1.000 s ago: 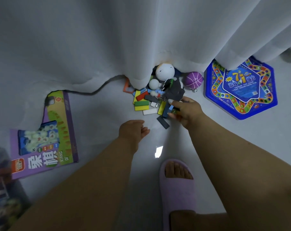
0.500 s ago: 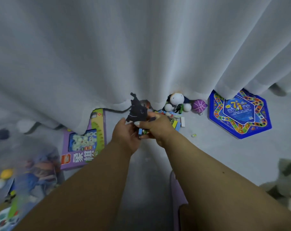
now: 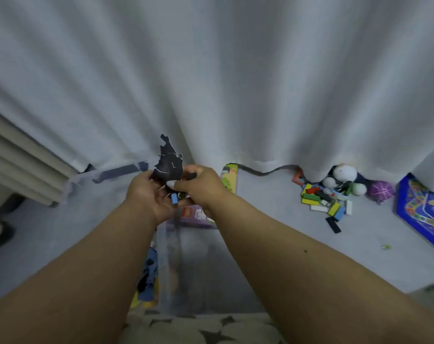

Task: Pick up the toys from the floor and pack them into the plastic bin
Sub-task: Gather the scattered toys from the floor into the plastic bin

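Both hands meet mid-frame, raised in front of the white curtain (image 3: 235, 70). Left hand (image 3: 146, 192) and right hand (image 3: 198, 187) together grip a flat black jagged toy piece (image 3: 168, 163), held upright; right hand also pinches a small blue block (image 3: 174, 199) plus something green, too small to identify.

Clear plastic bin (image 3: 166, 264) sits on the floor directly below the forearms, mostly blocked by them; blue and yellow toys show through its wall.

Purple game box (image 3: 198, 216) lies on the floor behind the hands, largely covered by the right hand. Red logo patch and white characters on it, not readable.

Right side along the curtain hem: pile of coloured blocks (image 3: 322, 202), white round-headed figure (image 3: 345, 173), purple ball (image 3: 381, 191), blue game board (image 3: 424, 214) with a coloured track, partly under the curtain and cut by the frame edge. Print on it blurred.

Small green bit (image 3: 386, 247) lies alone on the floor (image 3: 285, 244).

Patterned fabric (image 3: 198, 328) at bottom edge.
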A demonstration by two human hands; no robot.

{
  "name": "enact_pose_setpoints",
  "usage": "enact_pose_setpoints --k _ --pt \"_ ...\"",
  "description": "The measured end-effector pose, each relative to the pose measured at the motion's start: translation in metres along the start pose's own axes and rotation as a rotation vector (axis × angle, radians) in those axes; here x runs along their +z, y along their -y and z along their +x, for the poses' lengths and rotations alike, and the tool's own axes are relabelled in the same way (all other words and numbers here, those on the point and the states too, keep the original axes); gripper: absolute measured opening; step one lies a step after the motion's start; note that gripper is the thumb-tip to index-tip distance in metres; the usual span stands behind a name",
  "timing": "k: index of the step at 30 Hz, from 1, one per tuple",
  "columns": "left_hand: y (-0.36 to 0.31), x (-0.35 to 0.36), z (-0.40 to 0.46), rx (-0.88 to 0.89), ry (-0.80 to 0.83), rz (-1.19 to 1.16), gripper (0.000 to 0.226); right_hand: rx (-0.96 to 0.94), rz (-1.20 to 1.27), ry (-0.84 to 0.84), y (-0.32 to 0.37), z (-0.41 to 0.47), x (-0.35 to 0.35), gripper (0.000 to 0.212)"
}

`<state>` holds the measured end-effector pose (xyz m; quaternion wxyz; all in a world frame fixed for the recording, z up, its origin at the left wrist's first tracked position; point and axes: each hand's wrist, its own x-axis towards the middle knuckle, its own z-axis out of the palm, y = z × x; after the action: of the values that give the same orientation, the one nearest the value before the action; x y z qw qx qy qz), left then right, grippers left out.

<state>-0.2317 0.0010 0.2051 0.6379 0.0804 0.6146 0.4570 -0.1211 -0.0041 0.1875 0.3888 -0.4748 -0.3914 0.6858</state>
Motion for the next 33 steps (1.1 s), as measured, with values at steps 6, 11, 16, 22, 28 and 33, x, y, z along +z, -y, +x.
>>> enact_pose_setpoints --k 6,11,16,22,28,33 --pt "-0.034 -0.09 -0.004 0.068 -0.297 0.108 0.057 0.024 -0.307 0.19 -0.016 0.014 0.084 0.048" --pt "-0.03 -0.09 -0.008 0.137 -0.394 0.185 0.062 0.085 -0.416 0.197 -0.036 0.018 0.075 0.057" --pt "-0.02 -0.052 0.002 0.362 -0.389 0.282 0.038 -0.069 -0.207 -0.224 -0.042 0.004 0.018 0.027" --pt "0.04 0.045 0.019 0.348 -0.051 0.536 0.021 -0.008 -0.28 -0.776 -0.063 -0.027 -0.121 0.015" --pt "0.134 0.138 0.022 0.016 0.183 0.721 0.019 0.261 -0.289 -1.156 -0.114 -0.086 -0.258 0.018" --pt "0.206 0.194 0.017 -0.175 0.34 0.895 0.026 0.54 -0.043 -1.497 -0.166 -0.142 -0.335 0.038"
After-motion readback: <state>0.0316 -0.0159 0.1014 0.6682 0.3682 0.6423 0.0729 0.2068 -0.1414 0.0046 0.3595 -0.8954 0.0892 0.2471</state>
